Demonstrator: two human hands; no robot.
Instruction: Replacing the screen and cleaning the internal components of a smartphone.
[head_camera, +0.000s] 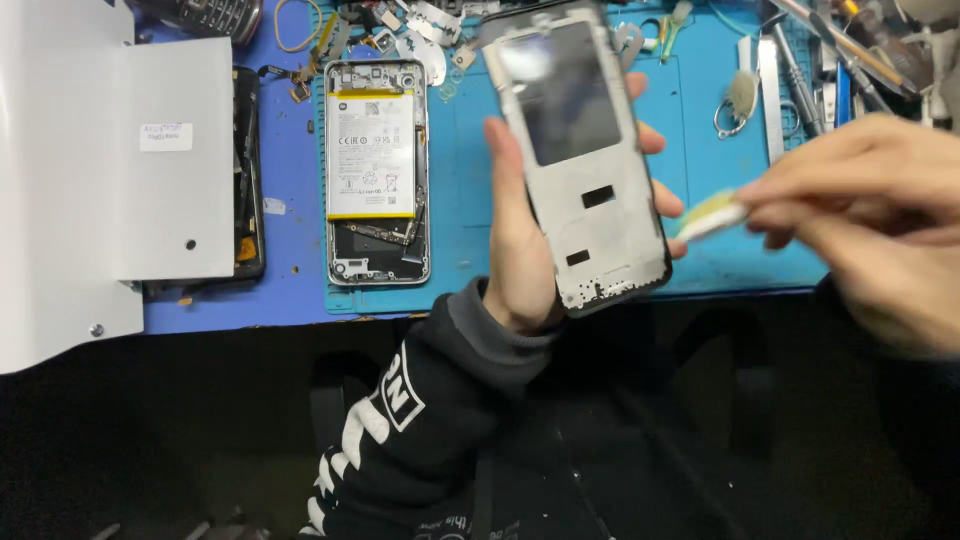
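Phone frame upright, slightly tilted, left hand

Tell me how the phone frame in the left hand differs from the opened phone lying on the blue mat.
The phone frame is held up off the bench, tilted, in the left hand; the opened phone lies flat on the blue mat. The opened phone carries a large white battery and small parts; the phone frame looks stripped, mostly bare grey metal with a dark panel near its top. Both are slim, rounded rectangles of similar size.
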